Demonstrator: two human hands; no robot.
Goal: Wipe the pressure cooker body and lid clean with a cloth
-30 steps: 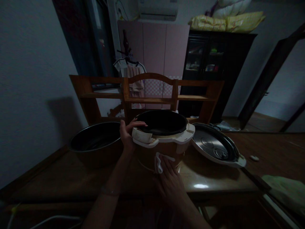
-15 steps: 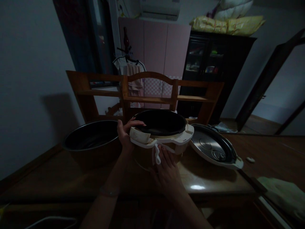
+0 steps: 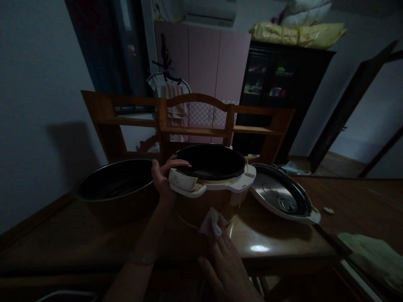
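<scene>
In the head view, a rice cooker body (image 3: 217, 198) with a cream rim and a dark, hollow inside stands on the wooden desk (image 3: 270, 235). My left hand (image 3: 165, 178) grips its rim at the left, with the fingers reaching over the top edge. A crumpled white cloth or tissue (image 3: 213, 222) is held in my right hand (image 3: 225, 256), pressed against the low front of the cooker. To the left sits a dark inner pot (image 3: 119, 201), its mouth facing up. The cooker's lid (image 3: 280, 191) lies at the right, with its metal inner side showing.
Behind the cooker rises a wooden shelf rack (image 3: 195, 131) along the desk's back edge. A small pale object (image 3: 328, 210) rests on the brown surface at the right. Pale green fabric (image 3: 371, 256) lies at the lower right. The room is dim.
My right hand has moved down the cooker's front with the white cloth, from just under the rim to near the base. My left hand keeps its hold on the rim.
</scene>
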